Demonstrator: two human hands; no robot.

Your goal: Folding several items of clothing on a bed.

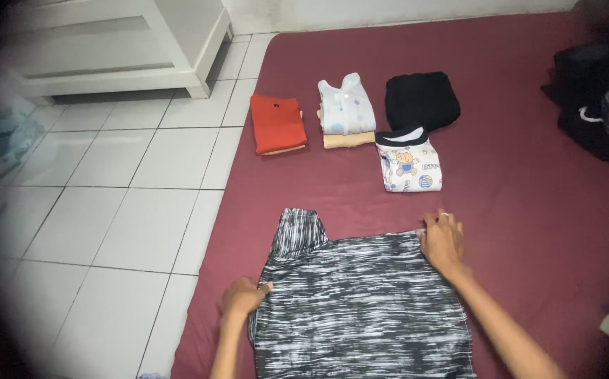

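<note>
One black-and-white streaked garment (360, 302) lies spread flat in front of me on the maroon bed sheet (529, 210), near the sheet's left edge, with one narrow part sticking up at its top left corner. My left hand (242, 297) rests at the garment's left edge, fingers curled in and pinching the cloth there. My right hand (442, 241) lies at the top right corner, palm down, fingers spread a little and pressing the cloth flat against the sheet; whether they grip it I cannot tell. Both my forearms run up from the bottom of the view, the left one nearly straight, the right one slanting in from the lower right. Beyond the garment, well apart from my hands, I count four folded stacks on the sheet: one orange-red piece (277, 123) on top of a tan one, one pale blue buttoned piece (346, 104) on a second tan one, one black piece (421, 100), and one white printed piece (409, 165) with a black collar band, just in front of the black one. At the right edge sits one dark heap of clothes (592, 98). To the left lies the white tiled floor (122, 196), with one white cabinet (115, 42) standing on it at the far end.
</note>
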